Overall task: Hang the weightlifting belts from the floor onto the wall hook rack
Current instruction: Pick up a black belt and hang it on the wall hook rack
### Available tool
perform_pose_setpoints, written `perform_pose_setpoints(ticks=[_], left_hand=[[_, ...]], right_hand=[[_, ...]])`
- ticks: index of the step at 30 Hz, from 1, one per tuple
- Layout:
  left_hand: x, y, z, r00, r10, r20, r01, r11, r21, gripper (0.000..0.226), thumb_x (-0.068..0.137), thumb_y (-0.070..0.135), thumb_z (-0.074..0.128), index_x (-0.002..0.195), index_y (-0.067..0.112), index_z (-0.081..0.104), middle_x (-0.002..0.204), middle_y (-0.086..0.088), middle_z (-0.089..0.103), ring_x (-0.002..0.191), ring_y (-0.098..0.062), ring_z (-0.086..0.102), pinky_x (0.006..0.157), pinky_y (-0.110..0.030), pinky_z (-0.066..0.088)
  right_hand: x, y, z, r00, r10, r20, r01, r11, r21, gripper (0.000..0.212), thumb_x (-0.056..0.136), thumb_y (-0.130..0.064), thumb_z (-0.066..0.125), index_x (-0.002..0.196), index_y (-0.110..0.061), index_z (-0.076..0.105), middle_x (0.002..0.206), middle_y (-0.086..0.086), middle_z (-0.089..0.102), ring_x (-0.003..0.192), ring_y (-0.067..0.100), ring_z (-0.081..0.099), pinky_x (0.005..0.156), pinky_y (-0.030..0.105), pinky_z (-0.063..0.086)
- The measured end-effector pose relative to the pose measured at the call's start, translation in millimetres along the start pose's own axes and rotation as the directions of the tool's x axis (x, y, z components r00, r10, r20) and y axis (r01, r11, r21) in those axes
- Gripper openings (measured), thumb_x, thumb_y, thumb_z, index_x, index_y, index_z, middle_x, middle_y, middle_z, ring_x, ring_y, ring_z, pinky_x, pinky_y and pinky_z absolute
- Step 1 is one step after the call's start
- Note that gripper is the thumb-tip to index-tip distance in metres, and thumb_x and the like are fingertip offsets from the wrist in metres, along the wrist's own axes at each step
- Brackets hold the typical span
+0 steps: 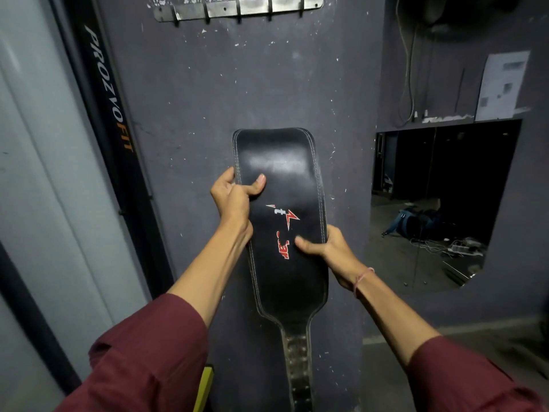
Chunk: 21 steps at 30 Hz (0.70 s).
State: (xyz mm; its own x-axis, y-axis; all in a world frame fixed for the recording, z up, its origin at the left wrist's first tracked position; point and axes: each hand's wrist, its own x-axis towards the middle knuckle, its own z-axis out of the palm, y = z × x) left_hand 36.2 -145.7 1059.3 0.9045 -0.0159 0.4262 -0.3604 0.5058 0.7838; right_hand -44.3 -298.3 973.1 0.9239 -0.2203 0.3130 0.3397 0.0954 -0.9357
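Maroon sleeves (154, 352) fill the lower corners; the left hand (233, 197) and right hand (329, 248) each grip an edge of a black belt (285, 263) held upright at center. Behind it stands a scuffed grey wall (184, 114) with a bare hook rack (237, 8) at top, and at right a mirror (430, 203) shows a cluttered floor.

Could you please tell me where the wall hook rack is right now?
In the head view, the wall hook rack is mounted at the top centre of the dark wall, well above the black belt held by the left hand and right hand.
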Motion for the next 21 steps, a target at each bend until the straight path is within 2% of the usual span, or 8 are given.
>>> perform_pose_setpoints(ticks=[2, 4, 10, 13, 16, 18, 19, 21], left_hand=[[-4.5, -2.0, -0.9, 1.000, -0.006, 0.020, 0.005, 1.000, 0.008, 0.040, 0.062, -0.012, 0.075, 0.100, -0.010, 0.064, 0.110, -0.030, 0.069, 0.090, -0.032, 0.066, 0.093, -0.064, 0.051], [-8.9, -3.4, -1.4, 0.999, 0.002, 0.037, -0.002, 1.000, 0.015, 0.034, 0.066, -0.015, 0.073, 0.096, -0.003, 0.066, 0.102, -0.023, 0.070, 0.088, -0.032, 0.067, 0.092, -0.062, 0.053], [-6.5, -2.5, -9.9, 0.999, 0.011, 0.051, -0.011, 1.000, -0.008, 0.034, 0.069, -0.018, 0.071, 0.096, 0.002, 0.067, 0.096, -0.016, 0.071, 0.085, -0.029, 0.068, 0.086, -0.051, 0.058], [-14.5, -5.2, -8.6, 0.996, 0.017, 0.086, -0.017, 1.000, -0.001, 0.034, 0.070, -0.020, 0.069, 0.097, 0.000, 0.065, 0.091, -0.013, 0.071, 0.080, -0.026, 0.068, 0.076, -0.042, 0.060], [-16.5, -5.4, -10.7, 0.995, 0.028, 0.092, -0.029, 1.000, 0.002, 0.032, 0.073, -0.018, 0.067, 0.094, 0.004, 0.061, 0.088, -0.010, 0.071, 0.079, -0.024, 0.068, 0.074, -0.041, 0.060], [-18.6, -5.1, -10.9, 0.993, -0.021, 0.116, 0.021, 1.000, -0.002, 0.023, 0.080, -0.006, 0.070, 0.098, 0.006, 0.062, 0.096, -0.017, 0.072, 0.088, -0.030, 0.070, 0.082, -0.048, 0.060], [-18.3, -2.8, -8.7, 0.989, -0.086, 0.118, 0.085, 0.996, 0.011, 0.022, 0.083, 0.008, 0.074, 0.101, 0.006, 0.062, 0.103, -0.019, 0.073, 0.094, -0.032, 0.072, 0.086, -0.051, 0.060], [-7.3, 2.6, -5.4, 0.965, -0.253, 0.068, 0.246, 0.964, 0.101, 0.052, 0.076, 0.040, 0.083, 0.110, 0.008, 0.058, 0.110, -0.016, 0.073, 0.097, -0.030, 0.074, 0.083, -0.050, 0.061]], right_hand=[[8.0, -17.3, 6.0, 0.998, -0.057, -0.032, 0.057, 0.998, 0.024, 0.036, 0.078, 0.003, 0.076, 0.111, -0.002, 0.065, 0.103, 0.010, 0.076, 0.096, 0.025, 0.072, 0.082, 0.036, 0.059], [15.6, -30.0, 10.6, 0.993, -0.104, -0.052, 0.103, 0.994, -0.018, 0.039, 0.073, 0.008, 0.077, 0.109, -0.001, 0.066, 0.101, 0.010, 0.076, 0.094, 0.025, 0.073, 0.081, 0.038, 0.060], [17.7, -39.2, 18.9, 0.995, -0.095, -0.036, 0.094, 0.995, -0.021, 0.042, 0.071, 0.006, 0.079, 0.108, -0.006, 0.065, 0.102, 0.010, 0.076, 0.096, 0.026, 0.073, 0.084, 0.037, 0.060], [26.2, -55.0, 21.5, 0.988, -0.147, -0.050, 0.151, 0.985, 0.079, 0.043, 0.072, 0.009, 0.077, 0.112, 0.002, 0.063, 0.105, 0.017, 0.074, 0.097, 0.033, 0.072, 0.085, 0.043, 0.059], [31.9, -62.4, 24.9, 0.976, -0.209, -0.055, 0.211, 0.976, 0.047, 0.051, 0.067, 0.016, 0.076, 0.114, 0.001, 0.061, 0.107, 0.020, 0.073, 0.099, 0.036, 0.071, 0.083, 0.047, 0.059], [30.7, -60.0, 26.0, 0.970, -0.235, -0.067, 0.238, 0.970, 0.043, 0.056, 0.064, 0.019, 0.076, 0.114, -0.001, 0.061, 0.107, 0.021, 0.072, 0.099, 0.037, 0.071, 0.081, 0.047, 0.059], [28.7, -58.2, 26.4, 0.967, -0.242, -0.073, 0.246, 0.968, 0.048, 0.057, 0.063, 0.020, 0.076, 0.114, -0.001, 0.061, 0.106, 0.020, 0.073, 0.098, 0.036, 0.071, 0.081, 0.046, 0.059], [25.5, -53.0, 25.2, 0.964, -0.259, -0.063, 0.261, 0.964, 0.041, 0.060, 0.062, 0.022, 0.076, 0.115, -0.001, 0.062, 0.106, 0.018, 0.073, 0.097, 0.033, 0.072, 0.081, 0.044, 0.060]])
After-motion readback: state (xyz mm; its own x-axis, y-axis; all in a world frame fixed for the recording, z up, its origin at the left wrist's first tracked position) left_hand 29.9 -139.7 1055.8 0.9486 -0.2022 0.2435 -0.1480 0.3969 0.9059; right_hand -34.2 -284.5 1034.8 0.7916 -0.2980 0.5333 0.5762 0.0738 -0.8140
